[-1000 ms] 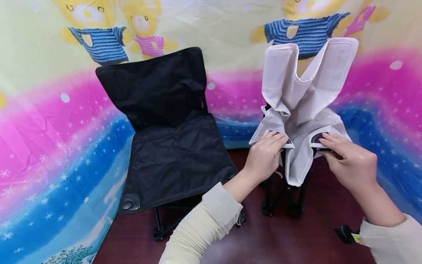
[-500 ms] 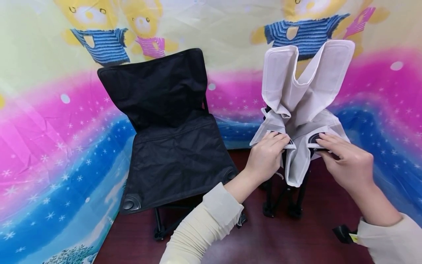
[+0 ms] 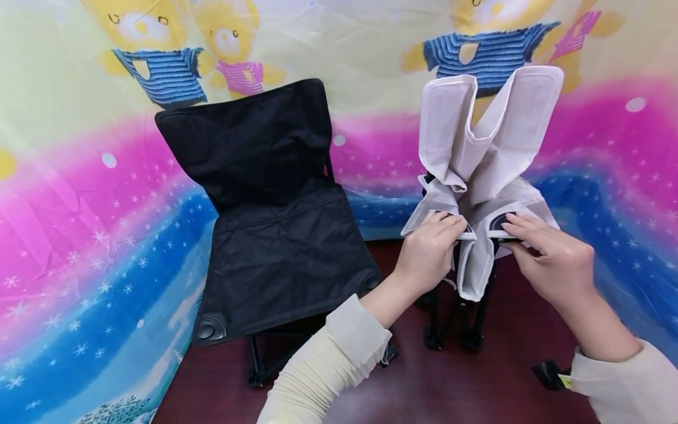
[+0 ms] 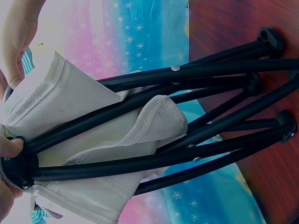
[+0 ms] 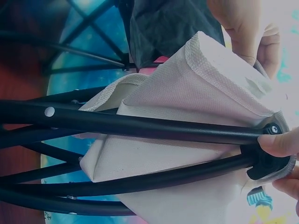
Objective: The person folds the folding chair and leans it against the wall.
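Note:
A white folding chair stands partly folded on the right, its fabric creased into a deep V. My left hand grips its front left seat corner, thumb against the black plastic corner joint. At the front right corner my right hand does the same, with the thumb on another black joint. Between both hands the seat fabric sags in a fold. Black crossed legs run close together beneath it, down to the feet.
An unfolded black chair stands at the left, close to my left forearm. A small black item lies on the dark red tabletop near my right sleeve. A printed cloth backdrop rises behind both chairs.
My right hand has shifted a little left, bringing the two front seat corners closer together. The right side of the white backrest has moved inward with it; my left hand has barely moved.

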Demonstrator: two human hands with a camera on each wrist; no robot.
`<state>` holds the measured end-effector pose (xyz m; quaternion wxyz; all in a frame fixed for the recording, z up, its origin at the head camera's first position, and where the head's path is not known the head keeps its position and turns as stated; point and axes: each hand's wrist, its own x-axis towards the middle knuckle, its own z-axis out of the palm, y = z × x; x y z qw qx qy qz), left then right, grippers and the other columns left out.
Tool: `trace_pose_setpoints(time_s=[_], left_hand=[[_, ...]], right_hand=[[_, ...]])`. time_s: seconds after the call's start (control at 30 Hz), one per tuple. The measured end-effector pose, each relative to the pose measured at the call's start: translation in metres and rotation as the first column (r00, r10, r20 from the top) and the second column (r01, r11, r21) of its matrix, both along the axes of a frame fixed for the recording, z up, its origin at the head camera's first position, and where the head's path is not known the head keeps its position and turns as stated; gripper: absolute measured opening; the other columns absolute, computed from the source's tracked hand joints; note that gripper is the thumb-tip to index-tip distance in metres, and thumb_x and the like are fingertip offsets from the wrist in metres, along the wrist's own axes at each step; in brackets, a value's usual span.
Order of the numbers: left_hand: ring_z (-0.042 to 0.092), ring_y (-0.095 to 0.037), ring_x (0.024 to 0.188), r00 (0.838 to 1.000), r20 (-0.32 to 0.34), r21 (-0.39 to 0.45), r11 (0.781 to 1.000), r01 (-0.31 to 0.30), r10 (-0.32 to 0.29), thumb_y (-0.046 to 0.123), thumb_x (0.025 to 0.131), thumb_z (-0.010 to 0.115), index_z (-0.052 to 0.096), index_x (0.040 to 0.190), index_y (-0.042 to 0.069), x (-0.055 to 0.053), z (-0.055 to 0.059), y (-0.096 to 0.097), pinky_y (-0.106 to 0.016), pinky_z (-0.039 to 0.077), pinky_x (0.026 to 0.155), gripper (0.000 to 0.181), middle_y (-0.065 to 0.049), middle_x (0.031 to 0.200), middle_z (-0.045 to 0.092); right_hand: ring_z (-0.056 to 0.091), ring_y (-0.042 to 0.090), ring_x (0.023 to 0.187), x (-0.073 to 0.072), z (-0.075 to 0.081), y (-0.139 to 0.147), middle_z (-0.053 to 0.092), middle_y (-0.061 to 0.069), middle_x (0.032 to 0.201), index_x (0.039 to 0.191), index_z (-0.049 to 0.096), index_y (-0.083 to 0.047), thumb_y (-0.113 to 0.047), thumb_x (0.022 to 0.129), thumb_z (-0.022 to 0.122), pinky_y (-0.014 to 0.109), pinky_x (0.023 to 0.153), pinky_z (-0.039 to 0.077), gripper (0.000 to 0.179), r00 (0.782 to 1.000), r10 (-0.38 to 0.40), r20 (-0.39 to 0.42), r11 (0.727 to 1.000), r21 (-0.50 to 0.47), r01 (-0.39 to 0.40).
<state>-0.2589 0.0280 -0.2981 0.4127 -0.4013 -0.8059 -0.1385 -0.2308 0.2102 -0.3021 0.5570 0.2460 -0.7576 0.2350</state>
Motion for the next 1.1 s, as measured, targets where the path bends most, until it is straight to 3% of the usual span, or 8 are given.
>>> trace_pose_setpoints(time_s=[0.3, 0.57, 1.1], left_hand=[[0.050, -0.013, 0.105, 1.000, -0.021, -0.007, 1.000, 0.002, -0.002, 0.005, 0.080, 0.054, 0.064, 0.103, 0.010, -0.001, 0.001, 0.000, -0.025, 0.023, 0.099, 0.026, 0.000, 0.106, 0.060], [0.050, -0.013, 0.105, 1.000, -0.013, -0.008, 1.000, 0.014, -0.014, 0.005, 0.080, 0.054, 0.064, 0.103, 0.010, -0.001, 0.002, -0.002, -0.023, 0.023, 0.099, 0.026, 0.000, 0.107, 0.060], [0.049, -0.013, 0.106, 1.000, 0.009, -0.020, 1.000, 0.024, -0.024, 0.007, 0.081, 0.056, 0.063, 0.106, 0.010, -0.002, 0.003, -0.002, -0.023, 0.021, 0.099, 0.027, 0.000, 0.108, 0.059]], right_hand=[[0.049, -0.004, 0.098, -0.002, 0.000, -0.006, 0.064, 0.016, 0.085, 0.079, 0.069, 0.005, -0.040, 0.083, 0.052, 0.007, 0.084, 0.033, 0.048, 1.000, 0.016, -0.018, 0.999, -0.030, -0.016], [0.049, -0.001, 0.099, -0.002, -0.001, -0.011, 0.064, 0.014, 0.088, 0.084, 0.069, 0.001, -0.038, 0.084, 0.051, 0.002, 0.082, 0.029, 0.044, 1.000, -0.023, -0.004, 1.000, -0.003, 0.023], [0.051, 0.002, 0.098, -0.004, 0.002, -0.013, 0.064, 0.014, 0.087, 0.083, 0.069, 0.003, -0.038, 0.085, 0.051, 0.002, 0.082, 0.029, 0.044, 1.000, 0.007, -0.012, 1.000, 0.009, -0.007]])
